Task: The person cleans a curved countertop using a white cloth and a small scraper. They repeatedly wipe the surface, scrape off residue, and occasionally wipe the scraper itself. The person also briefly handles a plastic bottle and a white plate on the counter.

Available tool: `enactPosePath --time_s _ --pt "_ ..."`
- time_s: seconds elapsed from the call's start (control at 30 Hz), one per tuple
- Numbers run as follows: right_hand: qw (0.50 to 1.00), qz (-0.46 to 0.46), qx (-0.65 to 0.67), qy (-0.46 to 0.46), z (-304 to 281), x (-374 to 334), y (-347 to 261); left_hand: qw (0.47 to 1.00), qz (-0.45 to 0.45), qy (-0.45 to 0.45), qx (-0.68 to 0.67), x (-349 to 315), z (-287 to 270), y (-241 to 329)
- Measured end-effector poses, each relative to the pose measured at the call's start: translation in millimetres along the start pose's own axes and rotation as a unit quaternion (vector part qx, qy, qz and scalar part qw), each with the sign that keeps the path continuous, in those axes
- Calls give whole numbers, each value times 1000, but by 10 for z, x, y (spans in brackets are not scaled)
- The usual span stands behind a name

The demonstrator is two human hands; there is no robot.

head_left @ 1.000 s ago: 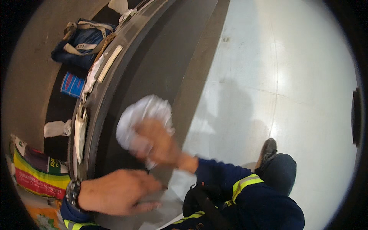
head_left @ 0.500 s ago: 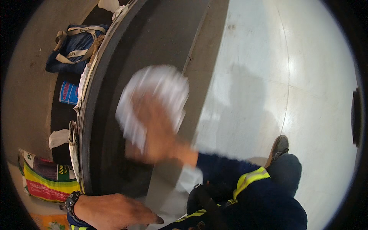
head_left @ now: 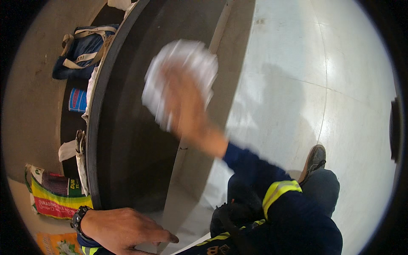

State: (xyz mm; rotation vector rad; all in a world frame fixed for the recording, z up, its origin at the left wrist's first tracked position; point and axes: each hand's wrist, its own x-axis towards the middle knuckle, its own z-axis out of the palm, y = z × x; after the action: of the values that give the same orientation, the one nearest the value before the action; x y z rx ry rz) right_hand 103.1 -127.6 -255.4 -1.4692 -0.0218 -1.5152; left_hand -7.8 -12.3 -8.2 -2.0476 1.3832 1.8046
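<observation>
Dark, smooth long panel borders a pale glossy floor. Toward eleven o'clock, the right hand grips a crumpled white cloth, palm downward, apparently so it spreads on the panel. Apart, at seven o'clock, the left hand bends; its hold I cannot tell.

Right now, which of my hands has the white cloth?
Your right hand, farther out, on the white cloth; your left hand, with the black watch at its wrist, has no cloth.
</observation>
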Motion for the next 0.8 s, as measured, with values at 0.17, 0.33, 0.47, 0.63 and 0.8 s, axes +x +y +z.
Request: enactPosePath --time_s 0.17,0.33,0.47,0.63,0.8 --pt "966 -119 151 -170 23 -929 -932 1000 -4 -3 -23 -47 27 7" --pt "987 74 -57 131 -64 851 652 1000 -12 13 6 -45 74 33" --pt "977 48 -134 158 45 1278 776 1000 -8 2 27 28 -33 11" --pt "980 -133 31 -143 419 -370 -756 1000 -7 17 -14 -82 65 28" --pt "992 -82 53 -81 28 486 -118 1000 -20 7 -9 -47 34 88"
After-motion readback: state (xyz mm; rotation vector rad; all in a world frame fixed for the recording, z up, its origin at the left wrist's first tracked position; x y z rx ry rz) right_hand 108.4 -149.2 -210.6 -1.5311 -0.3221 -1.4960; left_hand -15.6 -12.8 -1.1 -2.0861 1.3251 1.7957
